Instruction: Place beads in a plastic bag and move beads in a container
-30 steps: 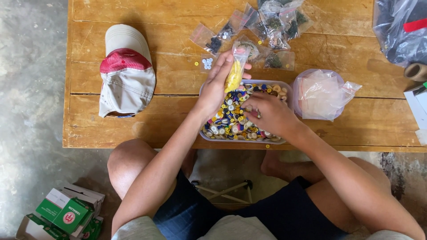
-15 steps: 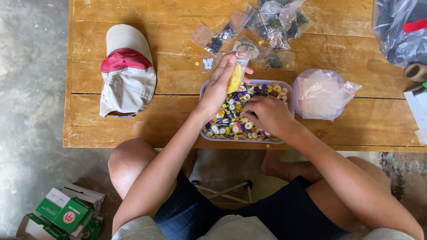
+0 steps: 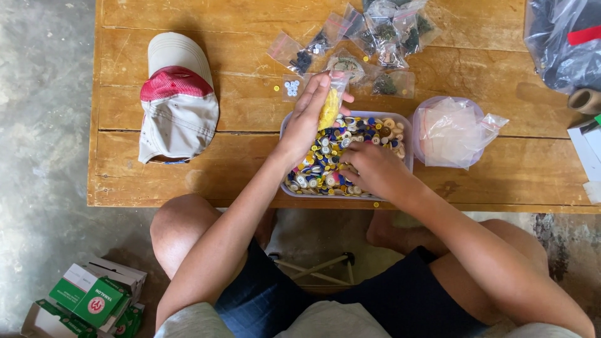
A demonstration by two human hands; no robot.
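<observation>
Over the clear tray (image 3: 408, 141) of mixed buttons (image 3: 325, 166), the left hand (image 3: 308, 119) pinches a small clear bag of yellow buttons (image 3: 330, 106) upright; the right hand (image 3: 370, 170) digs among the buttons, fingers curled, grip hidden. Limp, slippery film probably handles best gripped near its mouth. Filled bags (image 3: 382, 28) lie beyond, a cap (image 3: 177, 100) left.

green boxes (image 3: 87, 303) (floor, btm left), clear baggies (image 3: 375, 37)
</observation>
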